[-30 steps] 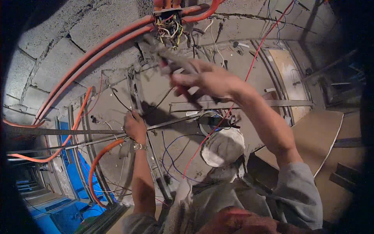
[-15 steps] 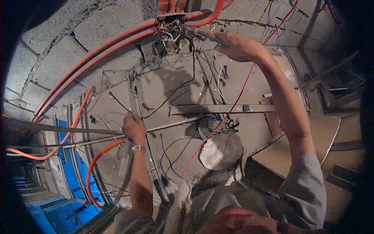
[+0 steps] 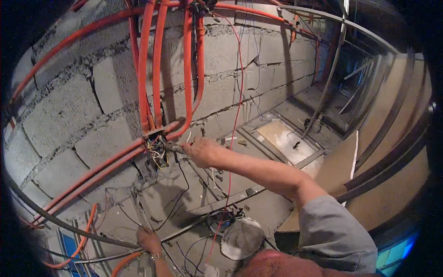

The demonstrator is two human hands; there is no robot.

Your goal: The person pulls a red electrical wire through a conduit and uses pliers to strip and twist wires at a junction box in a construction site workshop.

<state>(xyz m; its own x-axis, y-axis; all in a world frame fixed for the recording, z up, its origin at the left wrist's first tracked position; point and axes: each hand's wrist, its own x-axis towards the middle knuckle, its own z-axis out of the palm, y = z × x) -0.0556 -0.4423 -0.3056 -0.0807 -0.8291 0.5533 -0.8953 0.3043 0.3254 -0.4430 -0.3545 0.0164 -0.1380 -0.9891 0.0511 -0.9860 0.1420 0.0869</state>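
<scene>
Since half a second ago the head has tipped up, so the block wall point(image 3: 78, 115) now fills most of the view, and the right hand point(image 3: 203, 151) sits near the middle instead of up at 12 o'clock. That hand is closed around a small tool point(image 3: 177, 147); it looks like a pair of pliers, but it is too small to be sure. The tip points to 9 o'clock and touches the bunch of wires point(image 3: 156, 151).

The wires poke out of a wall box point(image 3: 154, 159) cut into the blocks. Inside it are yellow, blue and dark wires all mixed up; how far they go in is hidden. Orange pipes point(image 3: 152, 69) come down into the box from 12 o'clock, and more orange pipes run off toward 8 o'clock. A thin red wire point(image 3: 237, 106) hangs just past the hand.

The left hand point(image 3: 148, 240) is low down at 6 o'clock, closed on a thin metal bar point(image 3: 92, 237), well apart from the box.

To do this bit well, I think the tool should pinch only one wire and pull gently, so the others stay put. Holding on tight with the low hand should help the person stay steady.

A white round thing point(image 3: 241, 237), maybe a hat, lies at 5 o'clock.
</scene>
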